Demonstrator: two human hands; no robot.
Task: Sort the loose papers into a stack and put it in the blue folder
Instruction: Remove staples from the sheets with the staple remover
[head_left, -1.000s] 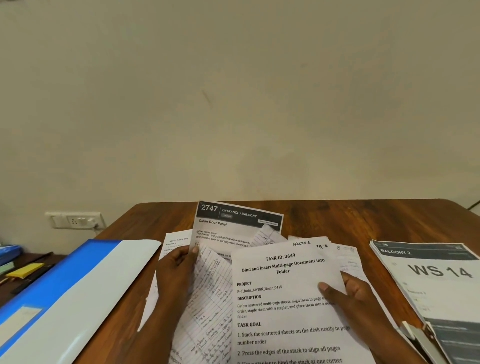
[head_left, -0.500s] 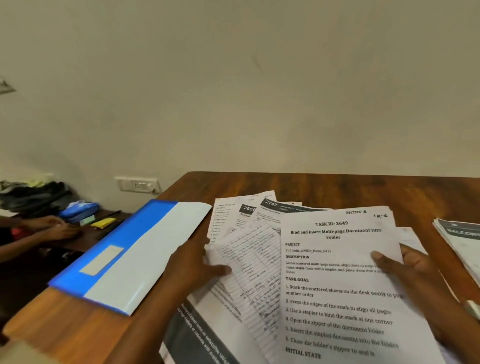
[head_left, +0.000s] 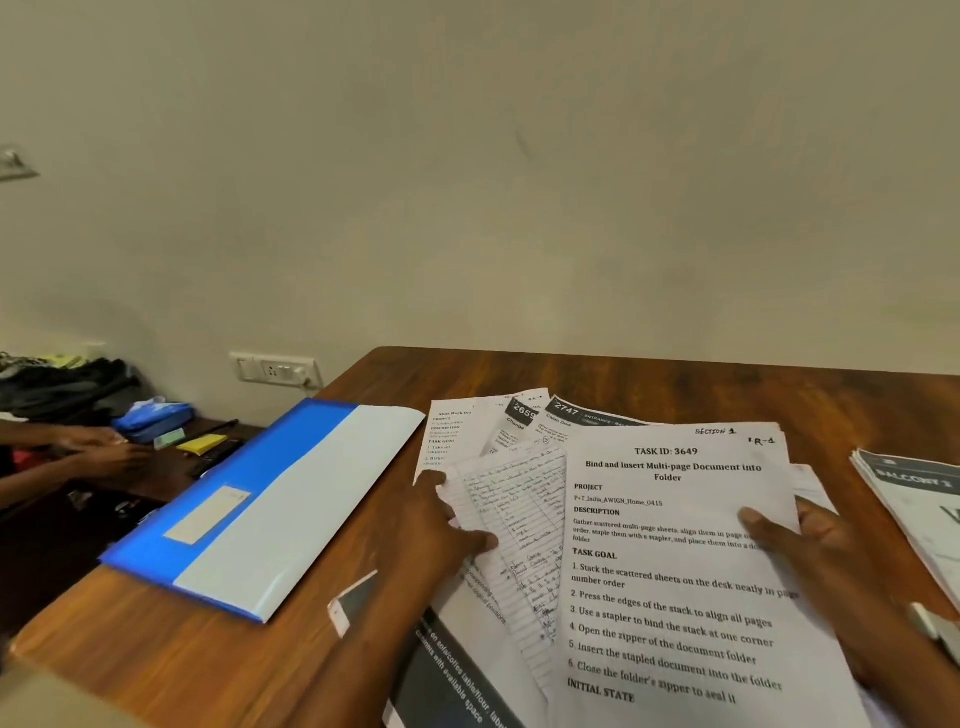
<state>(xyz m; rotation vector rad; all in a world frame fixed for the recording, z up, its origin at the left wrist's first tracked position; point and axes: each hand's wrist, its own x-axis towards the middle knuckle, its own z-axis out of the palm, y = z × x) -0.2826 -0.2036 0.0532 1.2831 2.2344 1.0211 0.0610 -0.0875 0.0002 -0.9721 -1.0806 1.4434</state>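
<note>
Loose papers lie fanned out on the wooden table. On top is a printed sheet headed "TASK ID: 3649"; my right hand holds its right edge, thumb on the face and fingers behind. My left hand pinches the left edge of a handwritten lined sheet beneath it. More printed sheets stick out behind. The blue folder lies flat and closed to the left of my left hand, a pale label on its blue strip.
A second pile of printed booklets lies at the right table edge. A stapler shows at the lower right. A phone corner peeks out by my left forearm. Another person's hands rest on a low side table at left.
The view has swung left and tilted down, bringing the folder and side table further into sight. My left hand slid down the lined sheet's edge; my right hand keeps its hold on the top sheet.
</note>
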